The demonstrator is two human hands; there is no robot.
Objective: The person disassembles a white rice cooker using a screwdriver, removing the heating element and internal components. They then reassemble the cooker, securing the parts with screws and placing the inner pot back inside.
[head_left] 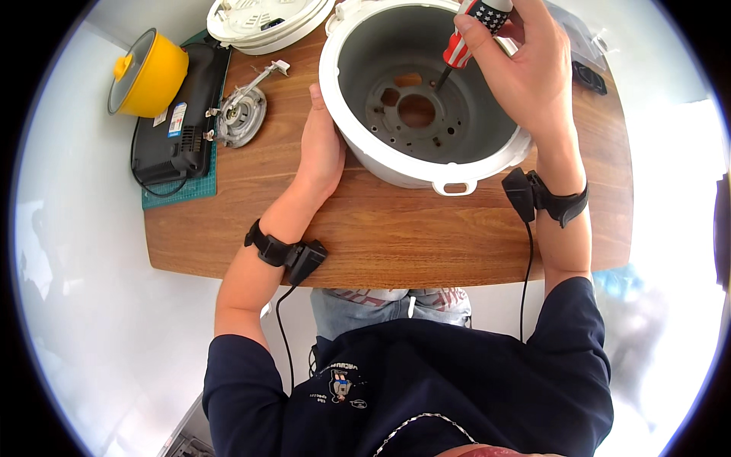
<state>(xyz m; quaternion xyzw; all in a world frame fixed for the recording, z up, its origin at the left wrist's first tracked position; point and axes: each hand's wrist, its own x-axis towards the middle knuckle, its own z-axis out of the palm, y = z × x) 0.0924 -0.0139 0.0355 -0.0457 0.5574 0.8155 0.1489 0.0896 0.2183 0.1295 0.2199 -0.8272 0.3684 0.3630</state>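
A white rice cooker body [346, 122] with a grey inner wall stands on the table, its open top facing me. Several holes pierce its bottom, among them a large round one in the middle. My right hand [533, 84] is closed around a screwdriver [459, 50] with a red, white and blue handle. The dark shaft slants down inside the body, its tip close to the bottom right of the large hole; whether it touches a screw is too small to tell. My left hand [321, 148] grips the body's left outer side, thumb along the wall, other fingers mostly hidden.
Left on the wooden table [396, 236] lies a metal part with an arm [242, 114]. Beyond it a yellow pot [156, 76] sits on a black appliance [179, 137] over a green mat [205, 183]. A white lid [263, 27] lies at the back, a small black object [588, 78] at right.
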